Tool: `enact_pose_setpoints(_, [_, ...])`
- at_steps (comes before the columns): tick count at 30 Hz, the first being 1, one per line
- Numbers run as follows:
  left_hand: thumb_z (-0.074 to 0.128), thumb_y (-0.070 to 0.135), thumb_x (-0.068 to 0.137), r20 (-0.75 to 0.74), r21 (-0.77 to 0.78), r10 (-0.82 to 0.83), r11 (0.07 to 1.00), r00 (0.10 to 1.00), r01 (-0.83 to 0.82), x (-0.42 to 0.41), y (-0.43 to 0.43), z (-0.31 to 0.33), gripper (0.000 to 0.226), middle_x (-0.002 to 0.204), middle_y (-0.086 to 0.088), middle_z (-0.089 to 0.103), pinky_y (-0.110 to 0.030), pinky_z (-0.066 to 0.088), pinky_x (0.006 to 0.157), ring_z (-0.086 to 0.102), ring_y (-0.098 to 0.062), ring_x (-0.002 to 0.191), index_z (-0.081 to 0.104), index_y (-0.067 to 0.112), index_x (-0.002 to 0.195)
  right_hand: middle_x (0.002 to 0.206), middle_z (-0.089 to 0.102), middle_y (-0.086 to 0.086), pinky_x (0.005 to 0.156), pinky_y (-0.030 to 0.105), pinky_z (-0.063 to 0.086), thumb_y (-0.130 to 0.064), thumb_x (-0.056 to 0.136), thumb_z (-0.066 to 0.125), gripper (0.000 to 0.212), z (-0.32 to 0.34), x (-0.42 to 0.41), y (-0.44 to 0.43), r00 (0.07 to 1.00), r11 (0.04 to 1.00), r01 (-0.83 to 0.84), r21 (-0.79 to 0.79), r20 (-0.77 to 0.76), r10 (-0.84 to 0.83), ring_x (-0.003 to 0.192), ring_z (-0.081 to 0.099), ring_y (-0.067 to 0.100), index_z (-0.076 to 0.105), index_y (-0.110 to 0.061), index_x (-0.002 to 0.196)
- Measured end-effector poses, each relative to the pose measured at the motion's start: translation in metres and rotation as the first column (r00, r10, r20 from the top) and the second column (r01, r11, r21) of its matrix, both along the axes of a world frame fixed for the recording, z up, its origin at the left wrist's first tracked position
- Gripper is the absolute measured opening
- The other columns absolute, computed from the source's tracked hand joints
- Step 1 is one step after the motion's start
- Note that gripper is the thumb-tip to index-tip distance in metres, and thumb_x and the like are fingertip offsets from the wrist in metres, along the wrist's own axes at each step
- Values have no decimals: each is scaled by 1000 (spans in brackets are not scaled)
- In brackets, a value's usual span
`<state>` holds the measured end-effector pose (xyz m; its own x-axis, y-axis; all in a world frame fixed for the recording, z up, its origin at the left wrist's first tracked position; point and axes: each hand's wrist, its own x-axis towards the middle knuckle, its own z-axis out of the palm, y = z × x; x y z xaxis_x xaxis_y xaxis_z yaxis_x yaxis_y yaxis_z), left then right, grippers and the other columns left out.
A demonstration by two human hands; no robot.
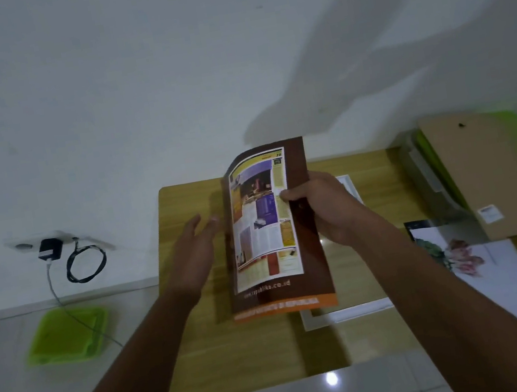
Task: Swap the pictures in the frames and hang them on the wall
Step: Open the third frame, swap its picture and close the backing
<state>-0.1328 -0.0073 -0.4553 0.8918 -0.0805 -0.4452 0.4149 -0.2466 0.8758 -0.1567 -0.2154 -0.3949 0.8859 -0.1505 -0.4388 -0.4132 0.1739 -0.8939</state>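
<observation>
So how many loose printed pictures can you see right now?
2. A brown-bordered printed page is held upright over the table in the right hand; a flower picture lies flat on the table's right side. Others may be hidden underneath.

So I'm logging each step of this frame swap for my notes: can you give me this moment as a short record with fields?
held item: brown-bordered printed picture, upright and slightly curled above the table
right hand: pinching the picture's right edge
left hand: open, beside the picture's left edge, contact unclear
white frame: flat on the wooden table, partly hidden behind the picture
flower picture: loose on the table at the right
cardboard backing: at the far right
hung on wall: nothing yet
</observation>
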Motion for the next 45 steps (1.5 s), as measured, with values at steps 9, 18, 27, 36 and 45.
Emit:
enact_pose_setpoints(9, [71, 10, 84, -56, -121, -93, 989, 994, 86, -16, -50, -3, 47, 96, -8, 74, -41, 60, 69, 74, -24, 79, 53, 15, 127, 98, 76, 7, 78, 43, 60, -4, 89, 65, 37, -23, -43, -83, 997, 982, -7, -188, -83, -9, 84, 75, 26, 57, -17, 123])
enact_pose_setpoints(18, [78, 22, 78, 232, 323, -180, 941, 956, 99, -35, -110, -46, 59, 78, 14, 61, -19, 42, 56, 66, -12, 77, 53, 29, 131, 92, 68, -2, 71, 29, 56, -8, 88, 67, 43, -100, -58, -120, 997, 790, 24, -613, -43, -63, 82, 67, 15, 54, -19, 128])
enact_pose_setpoints(27, [75, 36, 79, 395, 492, -260, 870, 881, 37, -33, -143, -77, 71, 114, -1, 62, -31, 48, 76, 59, -18, 96, 40, 22, 139, 124, 57, 6, 88, 39, 52, -17, 92, 64, 48, -136, -50, -139, 1000, 518, -14, -855, -19, -4, 116, 55, 22, 46, -19, 136])
enact_pose_setpoints(36, [69, 43, 81, 253, 848, -749, 476, 613, 232, -42, -143, -114, 69, 144, -24, 43, -63, 35, 102, 39, -43, 135, 53, 3, 134, 163, 17, 9, 119, 52, 23, -55, 93, 51, 68, -171, -63, -165, 842, 129, -408, -904, -317, 436, 151, 6, 32, 29, -25, 150])
enact_pose_setpoints(45, [72, 45, 80, 254, 869, -776, 445, 578, 216, -43, -152, -117, 73, 144, -25, 43, -63, 40, 101, 39, -43, 135, 51, 2, 135, 165, 3, 6, 117, 50, 30, -41, 98, 53, 70, -173, -68, -171, 868, 298, -406, -864, -262, 421, 152, 2, 26, 17, -22, 156])
